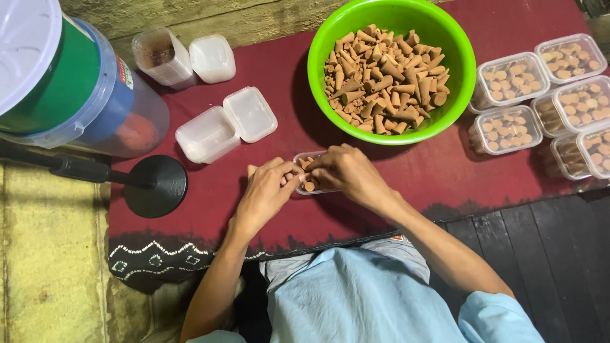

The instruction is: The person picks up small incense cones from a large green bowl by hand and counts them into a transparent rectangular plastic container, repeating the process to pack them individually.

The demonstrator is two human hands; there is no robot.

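A small clear plastic box [304, 157] lies on the dark red cloth [406, 171] in front of me, partly covered by both hands. Brown cones [309, 185] stand inside it. My left hand [267, 194] rests at the box's left side, fingers curled over its edge and touching cones. My right hand [346, 173] lies over the box from the right, fingertips pinching among the cones. Whether either hand grips a single cone is hidden by the fingers. Just beyond, a bright green bowl [457, 82] holds a heap of loose brown cones [384, 79].
Several filled, lidded clear boxes [508, 79] are grouped at the right. An empty open box with hinged lid [225, 124] and two more containers [184, 57] lie at the left. A large lidded tub [76, 89] and a black round stand base [155, 185] sit far left.
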